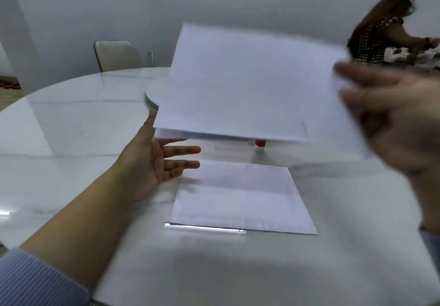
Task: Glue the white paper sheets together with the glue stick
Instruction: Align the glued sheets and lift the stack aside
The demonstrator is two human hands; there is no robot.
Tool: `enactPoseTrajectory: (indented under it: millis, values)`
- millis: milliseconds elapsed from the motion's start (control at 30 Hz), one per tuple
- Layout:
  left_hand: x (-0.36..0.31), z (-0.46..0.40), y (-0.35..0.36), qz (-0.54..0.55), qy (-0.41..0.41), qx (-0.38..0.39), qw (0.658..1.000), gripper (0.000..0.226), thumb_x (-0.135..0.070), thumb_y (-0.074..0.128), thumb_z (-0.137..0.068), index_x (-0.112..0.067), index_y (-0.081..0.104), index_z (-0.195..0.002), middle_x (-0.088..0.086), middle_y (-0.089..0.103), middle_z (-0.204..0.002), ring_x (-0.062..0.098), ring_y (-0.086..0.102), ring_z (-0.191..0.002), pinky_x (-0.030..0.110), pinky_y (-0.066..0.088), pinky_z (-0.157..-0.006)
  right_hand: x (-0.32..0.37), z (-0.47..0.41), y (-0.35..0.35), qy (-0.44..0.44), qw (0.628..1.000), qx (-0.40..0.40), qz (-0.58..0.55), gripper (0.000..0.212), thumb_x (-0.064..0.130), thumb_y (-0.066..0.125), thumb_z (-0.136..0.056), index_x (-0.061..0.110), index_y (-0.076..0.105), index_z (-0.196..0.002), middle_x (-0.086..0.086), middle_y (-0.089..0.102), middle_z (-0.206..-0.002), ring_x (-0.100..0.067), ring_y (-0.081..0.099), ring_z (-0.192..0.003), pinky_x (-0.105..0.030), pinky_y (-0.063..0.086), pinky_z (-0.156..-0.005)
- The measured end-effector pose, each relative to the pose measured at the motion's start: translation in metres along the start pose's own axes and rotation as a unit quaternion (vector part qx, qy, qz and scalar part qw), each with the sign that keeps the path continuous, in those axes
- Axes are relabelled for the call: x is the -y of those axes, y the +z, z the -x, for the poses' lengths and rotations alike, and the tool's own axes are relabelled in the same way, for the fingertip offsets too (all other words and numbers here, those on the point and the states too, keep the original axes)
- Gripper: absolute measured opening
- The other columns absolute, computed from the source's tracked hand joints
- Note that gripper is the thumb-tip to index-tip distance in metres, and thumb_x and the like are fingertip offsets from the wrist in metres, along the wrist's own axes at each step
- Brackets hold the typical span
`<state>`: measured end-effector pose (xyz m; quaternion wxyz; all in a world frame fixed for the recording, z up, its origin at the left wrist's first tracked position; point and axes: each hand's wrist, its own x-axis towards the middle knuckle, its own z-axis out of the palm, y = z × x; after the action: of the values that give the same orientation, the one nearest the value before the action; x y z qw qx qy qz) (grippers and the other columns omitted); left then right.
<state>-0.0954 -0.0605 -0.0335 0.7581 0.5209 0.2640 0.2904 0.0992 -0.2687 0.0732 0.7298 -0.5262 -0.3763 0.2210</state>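
Observation:
My right hand (395, 120) grips the right edge of a white paper sheet (242, 86) and holds it in the air above the table, tilted toward me. A second layer of paper shows along its lower edge. My left hand (152, 165) is open, palm up, with fingers spread just under the sheet's lower left corner. Another white sheet (240, 201) lies flat on the table below. A glue stick (260, 144) with a red band stands behind it, mostly hidden by the raised sheet.
The round white glossy table (71, 127) has a raised round glass centre (150, 102) partly behind the held paper. A cream chair (116, 55) stands at the far side. Another person (381, 31) leans over something at the back right.

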Motion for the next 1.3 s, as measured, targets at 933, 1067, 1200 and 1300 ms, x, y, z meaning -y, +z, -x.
enactPoseTrajectory:
  millis: [933,1067,1200,1300]
  values:
    - [0.019,0.004,0.011,-0.503,0.084,-0.174,0.843,0.018,-0.021,0.074,-0.077,-0.025,0.065,-0.092,-0.006,0.069,-0.081,0.01,0.062,-0.079,0.025,0.047,-0.068,-0.105,0.015,-0.031,0.188,0.913,0.015,0.362,0.019,0.014,0.082,-0.069,0.019,0.072,-0.085,-0.004,0.053,-0.072,-0.015,0.049,-0.053,-0.018,0.04,-0.038]
    - [0.021,0.003,0.011,-0.53,0.101,-0.168,0.825,0.018,-0.022,0.072,-0.078,-0.026,0.063,-0.093,-0.009,0.065,-0.081,0.002,0.055,-0.078,0.011,0.037,-0.062,-0.108,0.013,-0.032,0.184,0.902,0.029,0.39,0.019,0.018,0.084,-0.068,0.022,0.071,-0.082,-0.003,0.05,-0.068,-0.017,0.05,-0.057,-0.023,0.047,-0.048]
    - [0.021,0.004,0.009,-0.542,0.104,-0.168,0.817,0.02,-0.022,0.072,-0.077,-0.025,0.063,-0.095,-0.01,0.063,-0.082,0.001,0.054,-0.077,0.009,0.035,-0.062,-0.108,0.012,-0.034,0.182,0.895,0.036,0.405,0.019,0.021,0.084,-0.067,0.023,0.071,-0.081,0.002,0.047,-0.062,-0.017,0.049,-0.059,-0.029,0.047,-0.058]
    - [0.02,0.005,0.007,-0.548,0.102,-0.169,0.813,0.021,-0.022,0.073,-0.077,-0.023,0.064,-0.096,-0.011,0.063,-0.082,0.0,0.053,-0.078,0.009,0.034,-0.061,-0.108,0.012,-0.033,0.187,0.888,0.046,0.417,0.019,0.023,0.084,-0.068,0.023,0.07,-0.082,0.001,0.05,-0.063,-0.015,0.049,-0.058,-0.023,0.042,-0.056]
